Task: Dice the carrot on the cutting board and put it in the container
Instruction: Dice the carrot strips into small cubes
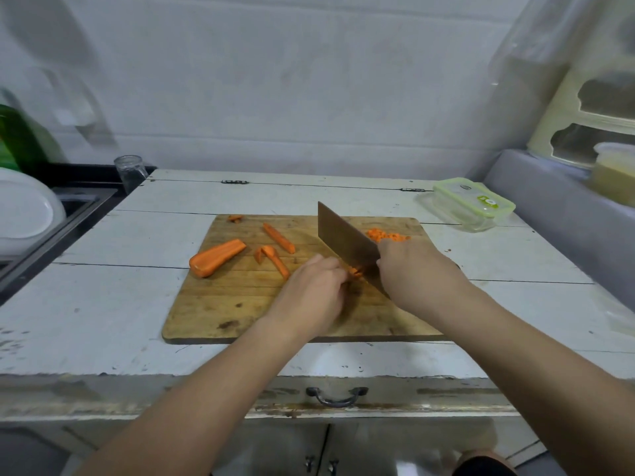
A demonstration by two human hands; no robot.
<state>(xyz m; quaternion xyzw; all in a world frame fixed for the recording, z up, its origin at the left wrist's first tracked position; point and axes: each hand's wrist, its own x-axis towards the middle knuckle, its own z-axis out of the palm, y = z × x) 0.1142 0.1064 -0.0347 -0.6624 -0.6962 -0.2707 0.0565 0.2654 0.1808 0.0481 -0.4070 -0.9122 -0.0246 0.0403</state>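
Note:
A wooden cutting board (pixel 240 304) lies on the white counter. On its left part lies a thick carrot piece (pixel 216 257), with several thin carrot sticks (pixel 278 238) to its right. A pile of diced carrot (pixel 386 235) sits at the board's far right. My right hand (pixel 412 269) grips the handle of a cleaver (pixel 345 240), whose blade is down on carrot strips (pixel 357 271). My left hand (pixel 316 286) holds those strips with curled fingers, right beside the blade. The clear container with a green-rimmed lid (pixel 470 204) stands closed at the counter's back right.
An upturned glass (pixel 130 172) stands at the counter's back left, next to a sink with a white plate (pixel 24 211). A raised grey ledge (pixel 549 207) with a yellow tub (pixel 615 173) runs along the right. A drawer handle (pixel 336 396) is below the counter's front edge.

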